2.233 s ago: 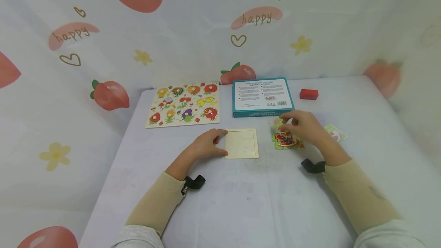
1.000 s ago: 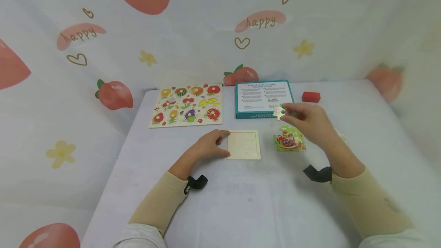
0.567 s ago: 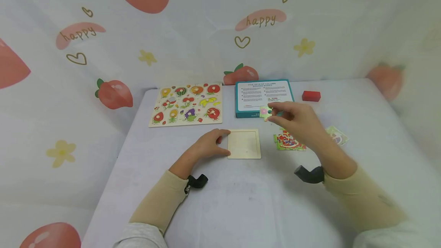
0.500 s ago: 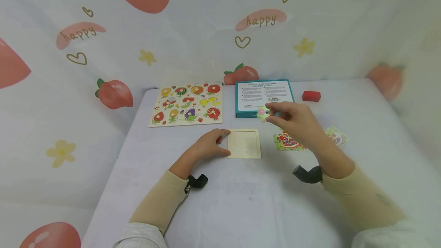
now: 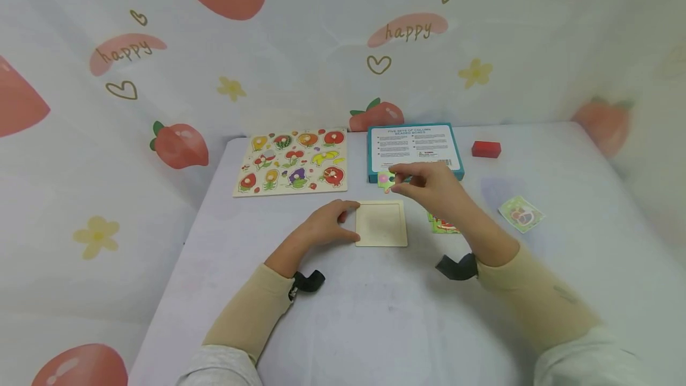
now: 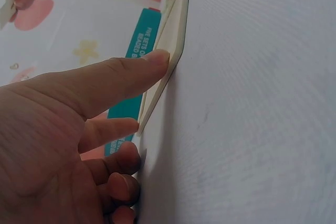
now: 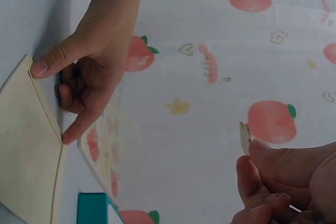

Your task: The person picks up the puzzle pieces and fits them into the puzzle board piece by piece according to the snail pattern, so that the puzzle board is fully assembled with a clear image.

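My left hand [image 5: 324,223] rests its thumb and forefinger on the left corners of a square wooden puzzle tray [image 5: 381,226], which lies flat and bare on the table. In the left wrist view its thumb presses the tray's edge [image 6: 176,32], and the other fingers are bent. My right hand [image 5: 436,190] pinches a jigsaw piece [image 5: 383,180], green with a pink spot, between thumb and forefinger, held above the table behind the tray. Seen edge-on in the right wrist view, the piece [image 7: 245,137] is thin. More puzzle pieces [image 5: 445,226] lie right of the tray, partly hidden by the right hand.
Behind stand a fruit peg puzzle board [image 5: 289,162] on the left and a teal-edged box [image 5: 412,145] in the middle. A red block [image 5: 486,149] sits at the back right. A pale printed card or piece [image 5: 521,214] lies farther right. Printed cloth hangs behind the table.
My right hand has lifted the jigsaw piece from the pile and carried it left, from over the box's front right to behind the tray. The left hand keeps its place on the tray.
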